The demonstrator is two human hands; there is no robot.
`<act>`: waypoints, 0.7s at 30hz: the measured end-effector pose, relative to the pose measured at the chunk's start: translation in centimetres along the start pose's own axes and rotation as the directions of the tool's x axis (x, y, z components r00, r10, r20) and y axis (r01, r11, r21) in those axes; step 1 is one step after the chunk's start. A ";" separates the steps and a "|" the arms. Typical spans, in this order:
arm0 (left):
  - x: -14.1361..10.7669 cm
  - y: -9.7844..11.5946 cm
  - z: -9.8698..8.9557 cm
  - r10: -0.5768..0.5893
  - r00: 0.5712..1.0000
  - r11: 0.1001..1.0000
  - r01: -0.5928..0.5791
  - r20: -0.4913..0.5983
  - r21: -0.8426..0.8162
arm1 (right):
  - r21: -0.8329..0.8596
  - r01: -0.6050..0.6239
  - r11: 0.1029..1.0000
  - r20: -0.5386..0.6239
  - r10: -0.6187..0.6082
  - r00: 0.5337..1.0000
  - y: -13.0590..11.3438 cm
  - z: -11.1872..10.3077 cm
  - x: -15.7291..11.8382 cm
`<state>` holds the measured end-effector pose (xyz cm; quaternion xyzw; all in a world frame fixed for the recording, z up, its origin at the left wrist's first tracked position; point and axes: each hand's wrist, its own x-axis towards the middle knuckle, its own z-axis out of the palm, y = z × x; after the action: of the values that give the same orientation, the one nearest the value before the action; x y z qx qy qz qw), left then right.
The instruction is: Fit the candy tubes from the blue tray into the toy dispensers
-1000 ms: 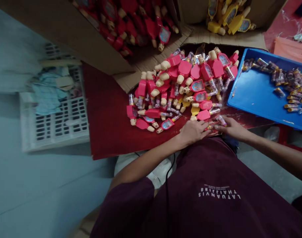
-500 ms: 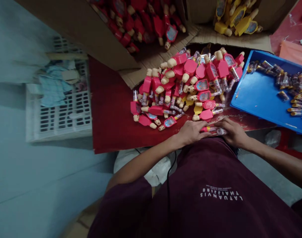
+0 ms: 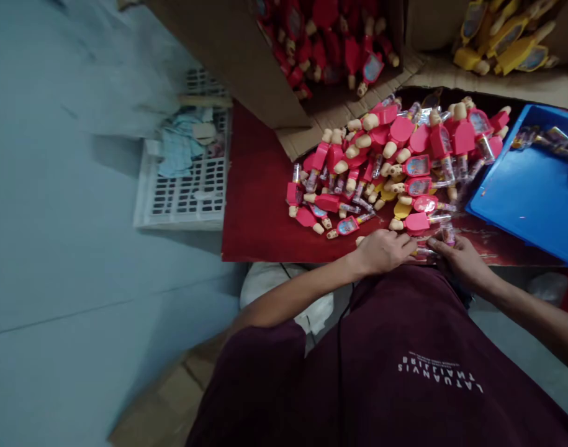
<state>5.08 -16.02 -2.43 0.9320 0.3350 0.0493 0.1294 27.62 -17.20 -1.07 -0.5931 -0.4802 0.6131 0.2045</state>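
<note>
A heap of pink plastic toy-shaped candy holders (image 3: 386,167) with beige limbs and clear tubes lies on a dark red board (image 3: 265,205). Some yellow pieces show among them. At the board's near edge, my left hand (image 3: 383,251) and my right hand (image 3: 458,261) meet over a small pink-capped clear tube (image 3: 424,252). My left fingertips lie against its pink end, and my right fingers close around its other end. Both hands partly hide it. Another clear tube (image 3: 448,234) stands just beyond my right fingers.
A blue tray (image 3: 530,198) with wrapped tubes sits to the right. Cardboard boxes of pink pieces (image 3: 353,49) and yellow pieces (image 3: 502,46) stand ahead. A white slatted crate (image 3: 181,208) holding cloth stands to the left, on a pale floor.
The whole scene has shifted right and upward in view. My hands sit slightly farther apart, and the tube between them is more hidden.
</note>
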 end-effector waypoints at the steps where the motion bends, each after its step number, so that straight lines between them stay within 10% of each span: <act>1: -0.2 -0.2 0.1 -0.010 1.000 1.000 0.010 0.002 -0.002 | -0.028 -0.006 1.000 0.022 0.007 1.000 0.0 0.1 0.1; 6: -1.3 -1.0 0.3 -0.149 0.988 0.980 0.141 -0.044 -0.137 | -0.281 0.466 0.839 0.096 -0.459 0.884 0.0 0.0 0.6; 12: -2.4 -1.2 -0.9 -0.077 0.996 0.993 0.080 -0.045 0.089 | 0.050 -0.128 0.990 0.235 0.113 0.965 -0.9 1.7 1.6; 14: -2.9 -1.8 -0.7 -0.099 0.994 0.992 0.101 -0.038 0.076 | -0.017 -0.081 0.997 0.259 0.083 0.962 -1.6 2.1 2.3; 16: -3.4 -2.5 -0.2 -0.170 0.984 0.985 0.170 -0.057 -0.011 | -0.198 0.241 0.950 0.238 -0.192 0.952 -2.2 2.0 3.0; 21: -4.1 -2.7 0.1 -0.318 0.946 0.922 0.294 -0.058 -0.251 | -0.361 0.801 0.479 0.447 -0.665 0.599 -2.0 1.3 3.3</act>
<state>0.25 -16.64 -3.32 0.8422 0.4739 0.1140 0.2302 25.10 -14.03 -1.32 -0.2783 -0.8575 0.3751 0.2158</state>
